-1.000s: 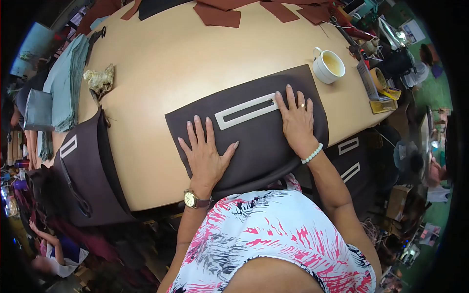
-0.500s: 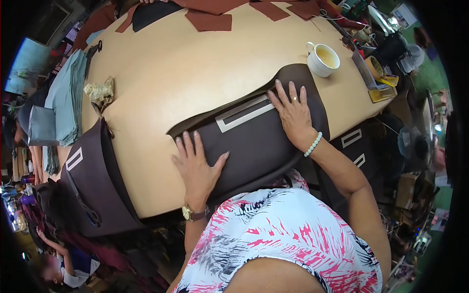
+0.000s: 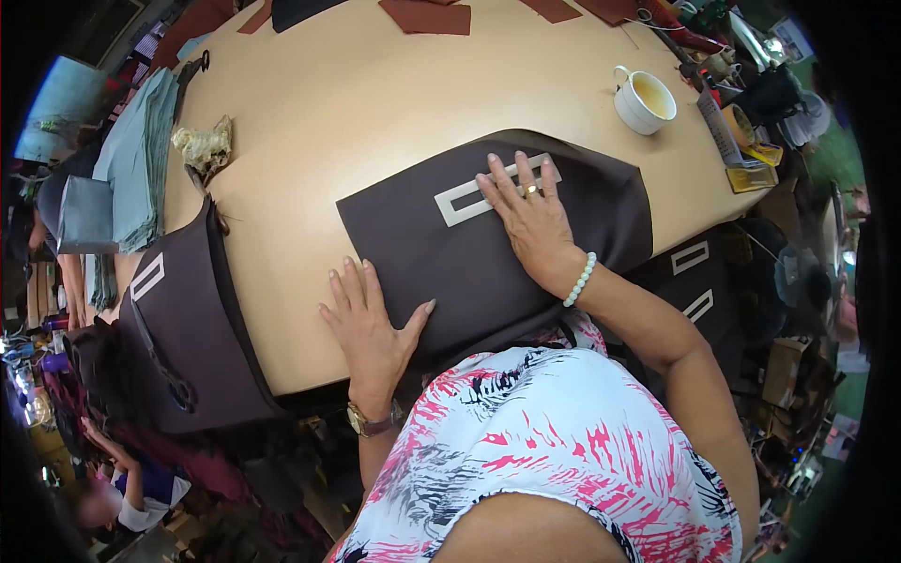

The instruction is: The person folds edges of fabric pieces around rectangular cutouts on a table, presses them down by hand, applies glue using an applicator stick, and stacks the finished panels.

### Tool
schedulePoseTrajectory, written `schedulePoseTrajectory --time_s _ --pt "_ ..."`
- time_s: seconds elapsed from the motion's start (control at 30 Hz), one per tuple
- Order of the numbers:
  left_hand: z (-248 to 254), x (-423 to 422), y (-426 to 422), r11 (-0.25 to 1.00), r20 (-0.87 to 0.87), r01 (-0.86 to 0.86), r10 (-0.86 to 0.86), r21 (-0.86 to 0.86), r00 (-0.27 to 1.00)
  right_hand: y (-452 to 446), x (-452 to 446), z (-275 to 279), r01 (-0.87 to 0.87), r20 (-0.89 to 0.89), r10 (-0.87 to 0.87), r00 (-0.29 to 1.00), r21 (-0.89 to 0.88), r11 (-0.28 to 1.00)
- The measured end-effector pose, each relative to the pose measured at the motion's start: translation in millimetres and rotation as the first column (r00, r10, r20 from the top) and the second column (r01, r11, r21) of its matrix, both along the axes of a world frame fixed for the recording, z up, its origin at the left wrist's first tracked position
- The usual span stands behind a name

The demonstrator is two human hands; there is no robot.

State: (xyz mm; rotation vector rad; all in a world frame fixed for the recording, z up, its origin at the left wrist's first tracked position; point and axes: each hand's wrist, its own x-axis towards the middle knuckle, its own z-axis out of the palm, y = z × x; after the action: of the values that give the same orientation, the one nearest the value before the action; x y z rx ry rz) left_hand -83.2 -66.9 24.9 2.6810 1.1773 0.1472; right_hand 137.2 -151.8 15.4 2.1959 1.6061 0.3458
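A dark brown sheet of leather-like material [image 3: 422, 253] lies over the table's near edge in front of me. Near its far side sits a pale rectangular frame-shaped piece [image 3: 460, 208]. My right hand [image 3: 533, 225] rests on the sheet with fingers spread, its fingertips over the right part of the pale frame. At the sheet's left edge, my left hand [image 3: 368, 333] lies flat, fingers apart, partly on the sheet and partly on the table. Neither hand grips anything.
A white cup of yellowish liquid [image 3: 645, 101] stands at the back right, near a basket [image 3: 718, 131]. On the left are another dark sheet [image 3: 202, 328] with scissors [image 3: 169, 371] on it, a crumpled beige lump [image 3: 204, 145] and stacked grey-green pieces [image 3: 141, 159]. Red-brown pieces [image 3: 427, 17] lie at the back.
The sheet's far edge, raised and curled before, now lies flatter on the table. My right hand has moved left onto the pale frame. My left hand stays by the left edge.
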Motion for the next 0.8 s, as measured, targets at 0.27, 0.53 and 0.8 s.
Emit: schedulePoseTrajectory --time_s 0.27,0.53,0.8 --pt "11 -14 -20 0.999 0.031 0.017 -0.016 -0.032 0.999 17 -26 1 -0.084 -0.027 0.084 0.996 0.011 0.996" --pt "11 -26 -35 0.998 0.045 -0.063 0.064 -0.022 0.997 29 -25 0 -0.176 0.064 0.179 0.982 -0.049 0.983" --pt "12 -32 -45 0.984 0.108 -0.179 0.176 0.018 0.978 22 -10 -4 -0.223 0.079 0.223 0.972 -0.009 0.975"
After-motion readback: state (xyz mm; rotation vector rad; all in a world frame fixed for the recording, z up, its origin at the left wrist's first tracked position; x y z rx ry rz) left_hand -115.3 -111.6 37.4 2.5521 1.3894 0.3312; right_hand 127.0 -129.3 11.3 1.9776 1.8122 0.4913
